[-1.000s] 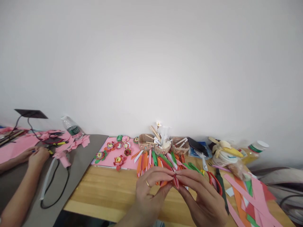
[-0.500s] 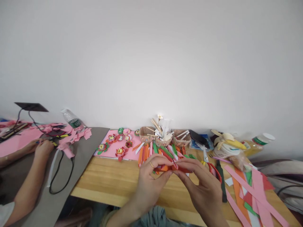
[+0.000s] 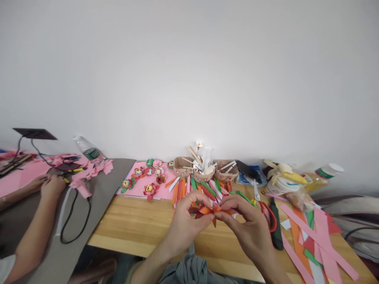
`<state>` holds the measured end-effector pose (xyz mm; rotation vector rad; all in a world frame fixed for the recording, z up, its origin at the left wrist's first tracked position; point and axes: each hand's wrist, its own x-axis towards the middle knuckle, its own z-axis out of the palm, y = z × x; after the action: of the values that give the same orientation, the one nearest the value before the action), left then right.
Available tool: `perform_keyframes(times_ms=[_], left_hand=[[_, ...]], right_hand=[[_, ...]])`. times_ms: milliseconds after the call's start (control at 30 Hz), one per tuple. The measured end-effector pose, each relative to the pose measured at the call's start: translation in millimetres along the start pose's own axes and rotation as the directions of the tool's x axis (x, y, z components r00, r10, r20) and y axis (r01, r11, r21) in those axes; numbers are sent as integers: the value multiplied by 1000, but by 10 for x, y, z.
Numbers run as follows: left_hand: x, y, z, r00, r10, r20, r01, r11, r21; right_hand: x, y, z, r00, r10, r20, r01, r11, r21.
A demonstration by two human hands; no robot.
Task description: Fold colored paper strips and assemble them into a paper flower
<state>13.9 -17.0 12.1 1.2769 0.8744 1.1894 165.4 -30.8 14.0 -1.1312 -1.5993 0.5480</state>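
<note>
An orange folded paper piece (image 3: pixel 217 210), with some dark red paper at its left side, is held above the wooden table. My left hand (image 3: pixel 189 221) pinches its left side between thumb and fingers. From the other side, my right hand (image 3: pixel 244 221) pinches it the same way, so the fingertips nearly meet. One orange point sticks down between the hands. Just beyond the fingers lie orange, green, white and pink paper strips (image 3: pixel 180 191). Parts of the held paper are hidden behind my fingers.
Several paper flowers (image 3: pixel 151 190) rest on a pink sheet (image 3: pixel 168 192). Small baskets (image 3: pixel 182 167) hold white sticks. Red-handled scissors (image 3: pixel 268 217), a dark green marker-like object (image 3: pixel 276 225) and loose strips (image 3: pixel 321 244) lie right. A co-worker's hands (image 3: pixel 51 185) are left, near a water bottle (image 3: pixel 90 152).
The orange paper has turned between my fingers; a point now hangs below it and the dark red part shows at left. Both hands stay close together. The view has shifted slightly.
</note>
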Motion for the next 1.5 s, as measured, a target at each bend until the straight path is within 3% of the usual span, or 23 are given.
perform_keyframes(times_ms=[167,367,533,733,1067,1500], left_hand=[[-21,8,-46,990,122,68,-125,991,44],[-47,22,-99,987,23,156,-28,999,27],[-49,6,-113,987,38,153,-43,998,34],[-74,-46,-96,971,219,96,-234,956,179],[-79,32,-109,871,431,234,-485,828,282],[-77,45,-131,877,401,266,-470,831,297]], right_hand=[[16,-26,-28,996,-85,30,83,995,49],[21,-96,-22,991,-4,131,1,1000,27],[-9,-118,6,997,-76,32,77,997,-28],[-36,-134,-12,975,-214,58,218,973,-74],[-45,-193,-65,950,-297,95,306,946,-110],[-46,-173,-74,937,-331,110,346,923,-169]])
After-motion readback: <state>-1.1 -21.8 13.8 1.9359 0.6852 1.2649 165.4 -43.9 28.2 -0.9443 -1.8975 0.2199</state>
